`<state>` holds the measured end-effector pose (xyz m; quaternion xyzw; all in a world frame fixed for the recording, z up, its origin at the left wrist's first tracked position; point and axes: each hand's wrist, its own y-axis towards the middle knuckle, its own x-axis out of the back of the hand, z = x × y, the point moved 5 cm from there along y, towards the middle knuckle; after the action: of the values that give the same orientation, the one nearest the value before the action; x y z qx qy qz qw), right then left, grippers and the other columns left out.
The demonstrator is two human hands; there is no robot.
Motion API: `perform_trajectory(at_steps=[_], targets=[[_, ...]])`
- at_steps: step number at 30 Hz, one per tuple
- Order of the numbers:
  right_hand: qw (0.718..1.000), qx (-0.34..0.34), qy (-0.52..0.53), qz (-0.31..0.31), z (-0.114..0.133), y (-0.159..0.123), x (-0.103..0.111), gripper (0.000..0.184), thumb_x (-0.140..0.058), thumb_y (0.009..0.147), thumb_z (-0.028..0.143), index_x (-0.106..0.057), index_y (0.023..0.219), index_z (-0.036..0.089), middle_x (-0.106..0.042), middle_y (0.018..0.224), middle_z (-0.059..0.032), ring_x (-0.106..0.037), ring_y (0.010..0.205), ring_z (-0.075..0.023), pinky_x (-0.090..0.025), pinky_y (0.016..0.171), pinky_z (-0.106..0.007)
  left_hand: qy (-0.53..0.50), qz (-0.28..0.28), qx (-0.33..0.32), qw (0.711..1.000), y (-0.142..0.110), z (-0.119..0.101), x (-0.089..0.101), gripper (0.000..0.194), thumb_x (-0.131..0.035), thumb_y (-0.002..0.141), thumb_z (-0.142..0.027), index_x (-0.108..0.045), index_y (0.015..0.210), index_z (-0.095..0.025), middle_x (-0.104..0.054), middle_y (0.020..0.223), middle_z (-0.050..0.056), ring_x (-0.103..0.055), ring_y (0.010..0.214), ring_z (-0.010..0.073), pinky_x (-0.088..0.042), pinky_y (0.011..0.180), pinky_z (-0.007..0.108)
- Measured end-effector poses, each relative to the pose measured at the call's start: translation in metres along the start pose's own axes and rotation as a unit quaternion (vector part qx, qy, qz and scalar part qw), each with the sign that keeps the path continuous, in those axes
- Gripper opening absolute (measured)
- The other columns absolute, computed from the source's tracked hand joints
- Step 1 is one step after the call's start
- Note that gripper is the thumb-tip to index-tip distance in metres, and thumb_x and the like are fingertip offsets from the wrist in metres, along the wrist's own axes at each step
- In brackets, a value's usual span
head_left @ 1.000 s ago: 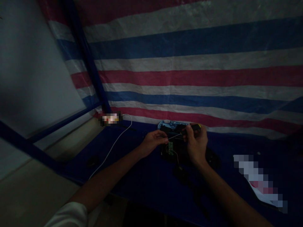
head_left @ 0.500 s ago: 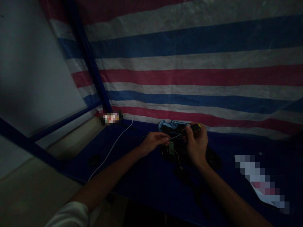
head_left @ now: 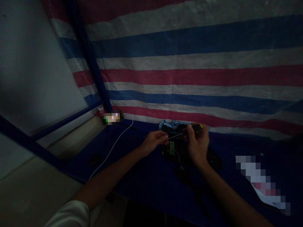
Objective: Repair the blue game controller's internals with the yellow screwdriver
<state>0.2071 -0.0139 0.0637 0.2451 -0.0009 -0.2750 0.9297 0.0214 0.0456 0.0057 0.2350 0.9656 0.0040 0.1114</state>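
Observation:
My right hand (head_left: 198, 145) is closed around the dark, yellow-ended handle of a screwdriver (head_left: 175, 136), its thin shaft pointing left. At the tip, the fingers of my left hand (head_left: 153, 142) are pinched together; whatever they hold is too small to make out. Just below lies a small green circuit board (head_left: 172, 148) with a thin wire (head_left: 178, 154) running from it. The board sits at a black casing (head_left: 214, 158), partly covered by my right hand. Behind both hands rests a light-blue plastic shell (head_left: 176, 123) with dark parts inside.
A blue tabletop (head_left: 142, 176) carries everything. To the left are a white cable (head_left: 113, 145), a round dark object (head_left: 94, 159) and a blurred-out lit device (head_left: 111, 118). A pixelated white sheet (head_left: 262, 192) lies right. Striped sheeting (head_left: 189, 75) hangs behind, beside a blue post (head_left: 92, 66).
The screwdriver and my right hand have shifted very slightly to the right. My left hand stays nearly in place, its fingers still pinched at the tip.

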Motion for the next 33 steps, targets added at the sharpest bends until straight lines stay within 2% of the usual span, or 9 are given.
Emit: perform_trajectory(at_steps=[6, 10, 15, 19, 33], targets=[[1.0, 0.01, -0.003, -0.021, -0.0019, 0.0025, 0.0035, 0.039, -0.072, 0.085, 0.055, -0.052, 0.1, 0.025, -0.066, 0.076, 0.0026, -0.058, 0.054, -0.0137, -0.045, 0.048, -0.028, -0.036, -0.042, -0.012, 0.998, 0.0025, -0.0005, 0.006, 0.052, -0.094, 0.065, -0.046, -0.075, 0.1, -0.011, -0.078, 0.09, 0.01, -0.074, 0.08, 0.0186, -0.058, 0.083, 0.035], [1.0, 0.012, -0.002, -0.027, -0.0027, 0.0026, 0.0051, 0.041, -0.072, 0.085, 0.056, -0.052, 0.103, 0.025, -0.067, 0.078, 0.0024, -0.059, 0.054, -0.0136, -0.046, 0.049, -0.027, -0.033, -0.041, -0.005, 0.999, 0.0023, 0.0005, 0.006, 0.05, -0.092, 0.067, -0.049, -0.074, 0.095, -0.011, -0.077, 0.09, 0.01, -0.074, 0.08, 0.0192, -0.058, 0.082, 0.036], [0.999, 0.016, -0.005, -0.034, -0.0014, 0.0014, 0.0056, 0.04, -0.072, 0.086, 0.055, -0.052, 0.103, 0.025, -0.066, 0.078, 0.0029, -0.06, 0.056, -0.0135, -0.048, 0.051, -0.027, -0.013, -0.051, -0.021, 0.998, 0.0021, 0.0006, 0.0074, 0.046, -0.091, 0.069, -0.048, -0.074, 0.092, -0.012, -0.074, 0.081, 0.005, -0.069, 0.072, 0.0137, -0.055, 0.074, 0.029], [0.999, 0.019, 0.0, -0.035, -0.0019, 0.0015, 0.0053, 0.041, -0.072, 0.085, 0.056, -0.052, 0.104, 0.025, -0.066, 0.078, 0.0026, -0.061, 0.056, -0.0142, -0.048, 0.052, -0.028, -0.028, -0.051, -0.022, 0.998, 0.0023, -0.0002, 0.0058, 0.046, -0.093, 0.067, -0.045, -0.074, 0.094, -0.013, -0.076, 0.088, 0.006, -0.071, 0.077, 0.0155, -0.056, 0.078, 0.031], [0.999, 0.02, 0.013, -0.023, -0.0001, -0.0002, 0.0028, 0.037, -0.072, 0.087, 0.052, -0.052, 0.103, 0.025, -0.068, 0.079, 0.0021, -0.061, 0.055, -0.0139, -0.048, 0.051, -0.028, -0.047, -0.044, -0.008, 0.998, 0.0001, -0.0019, 0.0019, 0.047, -0.095, 0.064, -0.041, -0.074, 0.095, -0.011, -0.077, 0.086, 0.008, -0.074, 0.078, 0.0173, -0.058, 0.079, 0.032]])
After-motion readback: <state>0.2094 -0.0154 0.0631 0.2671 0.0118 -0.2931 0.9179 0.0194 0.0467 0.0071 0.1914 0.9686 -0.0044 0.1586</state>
